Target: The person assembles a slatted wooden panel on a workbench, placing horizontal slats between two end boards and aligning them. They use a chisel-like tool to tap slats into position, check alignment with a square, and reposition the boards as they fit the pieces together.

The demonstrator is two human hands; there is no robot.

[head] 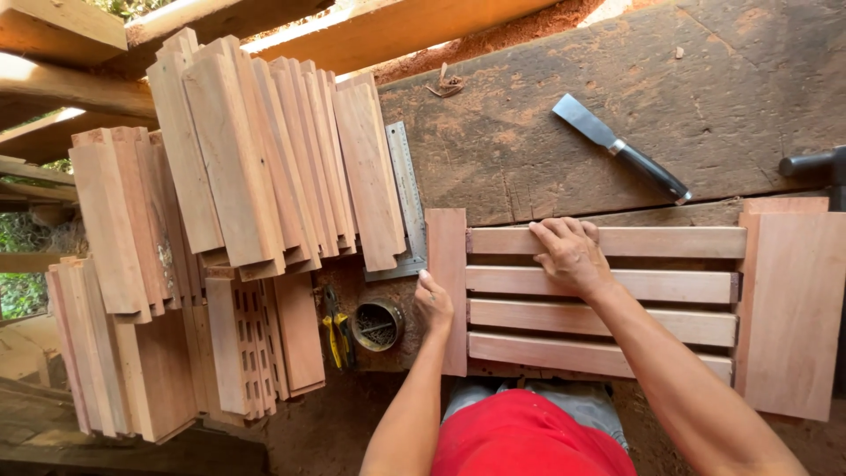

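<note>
A wooden slatted frame lies on the workbench in front of me: several horizontal slats [670,286] run between a left upright board [447,256] and a right upright board [789,308]. My left hand [433,302] presses on the outer edge of the left upright board, fingers curled against it. My right hand [571,255] rests flat on the top two slats near their left ends, fingers spread.
A chisel [621,147] with a dark handle lies on the dark bench top [705,97] behind the frame. Stacks of cut boards [256,167] fill the left, with a metal square [407,198], yellow-handled pliers [335,330] and a round tin of nails [377,325].
</note>
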